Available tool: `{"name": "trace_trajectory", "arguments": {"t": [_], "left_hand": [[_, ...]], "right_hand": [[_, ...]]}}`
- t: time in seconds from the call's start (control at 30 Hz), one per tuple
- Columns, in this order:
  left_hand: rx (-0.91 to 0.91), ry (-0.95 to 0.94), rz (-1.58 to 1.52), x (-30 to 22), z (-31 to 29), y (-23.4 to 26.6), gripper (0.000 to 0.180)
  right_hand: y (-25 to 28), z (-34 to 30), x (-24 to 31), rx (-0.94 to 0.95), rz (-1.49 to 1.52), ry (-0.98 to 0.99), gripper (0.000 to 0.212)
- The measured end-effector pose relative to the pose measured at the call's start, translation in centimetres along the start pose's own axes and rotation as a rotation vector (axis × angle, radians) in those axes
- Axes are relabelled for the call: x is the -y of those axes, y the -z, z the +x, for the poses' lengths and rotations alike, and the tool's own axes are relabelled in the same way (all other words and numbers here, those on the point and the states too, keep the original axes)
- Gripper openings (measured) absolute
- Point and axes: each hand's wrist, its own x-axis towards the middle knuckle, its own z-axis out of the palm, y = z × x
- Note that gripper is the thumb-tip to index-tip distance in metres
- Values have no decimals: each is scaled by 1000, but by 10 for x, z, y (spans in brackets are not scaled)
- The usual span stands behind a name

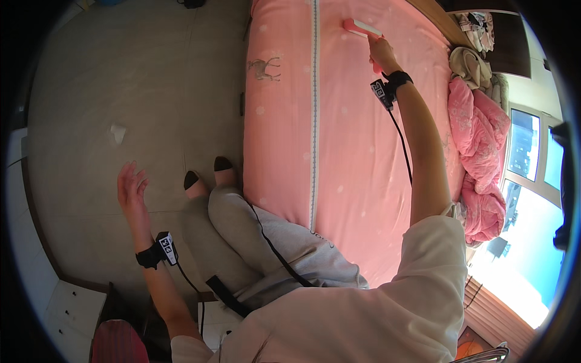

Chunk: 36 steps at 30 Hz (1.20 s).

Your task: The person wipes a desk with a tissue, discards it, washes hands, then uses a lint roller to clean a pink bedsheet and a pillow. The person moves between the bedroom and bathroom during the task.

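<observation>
My right hand is closed round the handle of a pink bed brush with a white strip along its head. The brush head lies against the pink bed sheet, toward the far end of the bed. Part of the handle shows below my fingers. Off to the left, my left hand hangs in the air over the grey floor, fingers apart and holding nothing. A black strap with a small device and a cable sits on each wrist.
A zipper runs lengthwise along the sheet. A bunched pink quilt lies along the bed's right side, near a window. A pale scrap lies on the floor. Bottom left stands a white cabinet.
</observation>
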Motion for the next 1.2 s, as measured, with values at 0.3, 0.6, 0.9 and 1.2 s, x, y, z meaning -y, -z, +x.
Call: {"name": "trace_trajectory", "arguments": {"t": [0.3, 0.6, 0.9, 1.2], "left_hand": [[155, -133, -169, -95, -158, -14, 37], [401, -162, -137, -113, -178, -112, 38], [497, -60, -23, -98, -172, -167, 38], [355, 15, -28, -70, -172, -134, 38]], "right_hand": [[16, -339, -161, 291, 22, 11, 46], [57, -671, -369, 2, 259, -232, 30], [51, -640, -438, -100, 186, -295, 24], [87, -264, -416, -125, 51, -73, 35]]}}
